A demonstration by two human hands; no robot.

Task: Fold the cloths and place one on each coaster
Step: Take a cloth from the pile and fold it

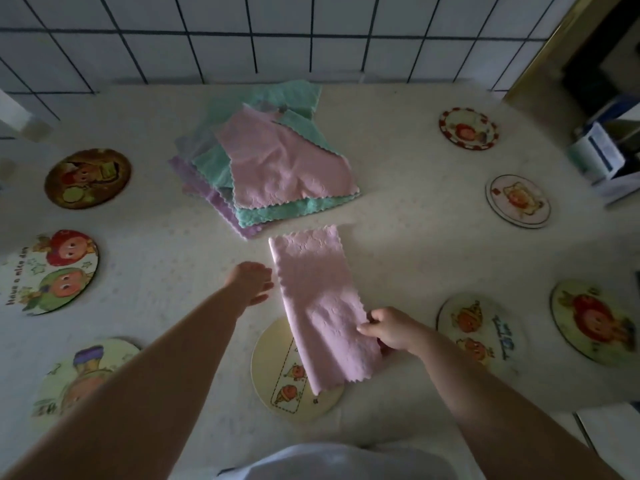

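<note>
Nearest me, my right hand (388,330) pinches the right edge of the pink cloth (320,299), already folded to a long strip, its near end draped over the cream coaster (273,368), I judge so the next fold lands it there. My left hand (251,282) lies flat with fingers straight just beside the strip's left edge, holding nothing. Farther back the cloth pile (270,161) waits, other coasters ringing the table (398,209).
</note>
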